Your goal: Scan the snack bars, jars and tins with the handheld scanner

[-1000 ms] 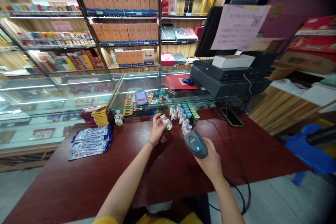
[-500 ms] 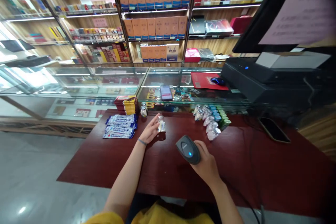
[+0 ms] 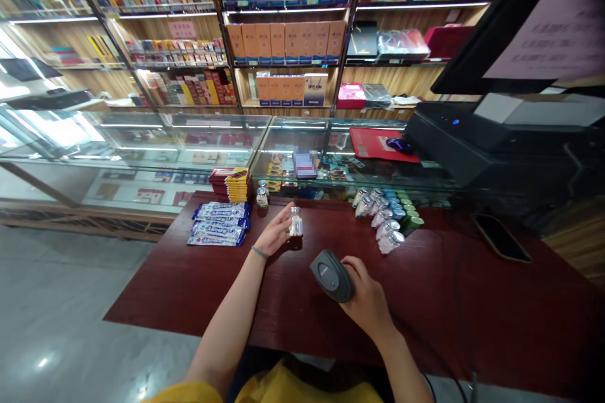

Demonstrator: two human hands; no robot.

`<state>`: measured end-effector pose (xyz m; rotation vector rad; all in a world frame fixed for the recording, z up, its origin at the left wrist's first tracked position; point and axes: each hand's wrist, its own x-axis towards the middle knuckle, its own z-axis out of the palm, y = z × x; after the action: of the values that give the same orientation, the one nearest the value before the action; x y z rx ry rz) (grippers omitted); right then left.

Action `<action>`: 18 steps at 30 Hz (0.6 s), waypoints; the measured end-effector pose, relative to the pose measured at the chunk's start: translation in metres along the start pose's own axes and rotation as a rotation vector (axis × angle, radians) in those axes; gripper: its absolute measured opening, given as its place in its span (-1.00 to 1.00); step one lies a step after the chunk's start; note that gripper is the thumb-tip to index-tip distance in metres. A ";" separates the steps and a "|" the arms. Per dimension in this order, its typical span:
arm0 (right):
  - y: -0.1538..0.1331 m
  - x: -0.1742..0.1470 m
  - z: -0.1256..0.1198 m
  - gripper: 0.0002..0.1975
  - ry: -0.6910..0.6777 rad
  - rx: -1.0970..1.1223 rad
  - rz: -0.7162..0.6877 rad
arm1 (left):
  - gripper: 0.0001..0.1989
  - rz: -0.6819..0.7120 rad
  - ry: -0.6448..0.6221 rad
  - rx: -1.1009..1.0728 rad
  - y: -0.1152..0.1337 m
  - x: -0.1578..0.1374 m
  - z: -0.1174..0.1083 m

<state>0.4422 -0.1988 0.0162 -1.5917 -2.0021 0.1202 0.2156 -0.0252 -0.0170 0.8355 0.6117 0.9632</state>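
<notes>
From where I stand, the left hand has a small capped bottle by its side, thumb and fingers closed round it; the right hand is wrapped about the handle of a barcode scanner; the bottle sits at the left fingertips, roughly upright and low over the dark red table, though I cannot tell whether it touches the wood. The scanner's nose, ahead and to the left of the right-hand grip, points towards the bottle with a gap between; to do this well, I would leave the printed code clear of the fingers, turn it square to the nose, and hold both hands steady; any shine off the glass could call for a slight tilt.

As for containers, the held bottle has something pale within, too small to make out; beyond the left grip, a pair of little bottles stands near the stacked bars; left of that grip lie blue and white sachets, their contents hidden; beyond the right grip are rows of capped bottles, pinkish, blue and green; farther off, the glass display case holds packets.
</notes>
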 end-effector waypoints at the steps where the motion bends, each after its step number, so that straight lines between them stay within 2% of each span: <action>1: 0.000 0.000 0.000 -0.65 0.002 -0.001 0.000 | -0.33 -0.008 -0.003 0.007 0.001 -0.001 0.001; 5: 0.000 0.000 0.000 -0.64 -0.006 -0.004 0.003 | -0.34 -0.004 0.017 0.029 0.005 -0.004 0.006; 7: 0.001 -0.001 0.001 -0.63 -0.008 -0.009 0.003 | -0.35 0.055 0.084 0.089 0.004 -0.002 0.006; 9: 0.002 -0.001 0.001 -0.63 -0.001 -0.010 0.000 | -0.37 0.202 0.218 0.210 0.006 0.001 0.003; 13: 0.004 -0.002 0.001 -0.65 0.029 -0.001 -0.011 | -0.46 0.553 0.565 0.541 0.015 0.001 -0.009; 15: 0.004 -0.002 0.001 -0.64 0.038 -0.006 -0.023 | -0.52 0.650 0.675 0.736 0.020 -0.003 -0.016; 18: 0.006 -0.001 0.002 -0.65 0.042 -0.019 -0.023 | -0.58 0.715 0.759 0.970 0.023 -0.008 -0.025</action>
<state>0.4462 -0.1972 0.0118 -1.5691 -1.9947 0.0589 0.1825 -0.0169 -0.0104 1.6189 1.5654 1.6924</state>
